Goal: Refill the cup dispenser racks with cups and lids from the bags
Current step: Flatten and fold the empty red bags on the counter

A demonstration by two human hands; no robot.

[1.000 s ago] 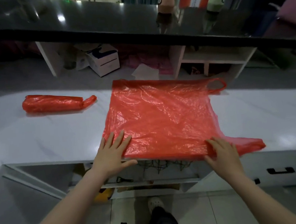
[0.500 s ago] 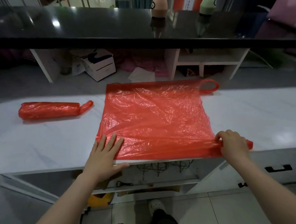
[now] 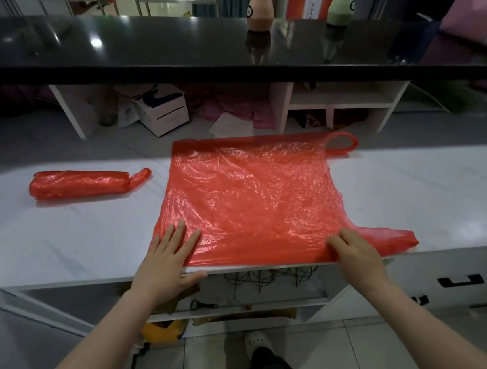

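An empty red plastic bag [image 3: 255,195] lies spread flat on the white counter [image 3: 76,238], its near edge at the counter's front. My left hand [image 3: 169,258] presses flat on the bag's near left corner, fingers apart. My right hand [image 3: 354,250] pinches the near edge of the bag by its right handle strip, fingers curled on the plastic. A second red bag [image 3: 81,186], rolled into a tight tube, lies on the counter to the left. No cups, lids or dispenser racks are in view.
A glossy black bar top [image 3: 162,51] runs across the back with two bottle-shaped figures [image 3: 260,8] on it. Below the counter's front edge are open shelves with a wire rack [image 3: 264,281], and drawers [image 3: 459,280] at the right. My foot [image 3: 257,342] stands on the tiled floor.
My right hand has slid left along the bag's near edge, uncovering the right handle strip. My left hand stays pressed on the near left corner.
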